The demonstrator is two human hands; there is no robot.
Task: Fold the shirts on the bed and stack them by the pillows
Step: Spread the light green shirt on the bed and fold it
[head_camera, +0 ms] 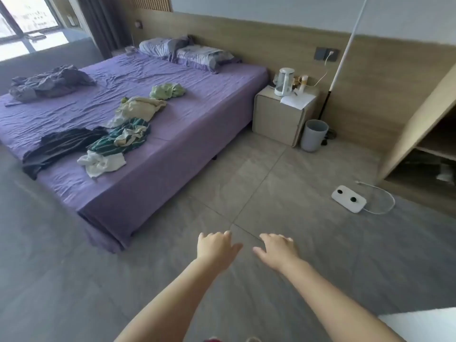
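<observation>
shirts (128, 124) on bed (197, 99), pillows (187, 51) behind

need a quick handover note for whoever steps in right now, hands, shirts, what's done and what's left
Hands: left hand and right hand are both open and hold nothing, stretched out over the floor, short of the bed.
Shirts: five lie crumpled along the near side of the bed: green shirt, cream shirt, striped shirt, dark shirt, white shirt.
Done: nothing; no shirt is folded, and no stack lies by the pillows.
Left: fold all five and stack them by the pillows. The grey bundle on the far side looks like bedding, though I cannot be sure.
</observation>
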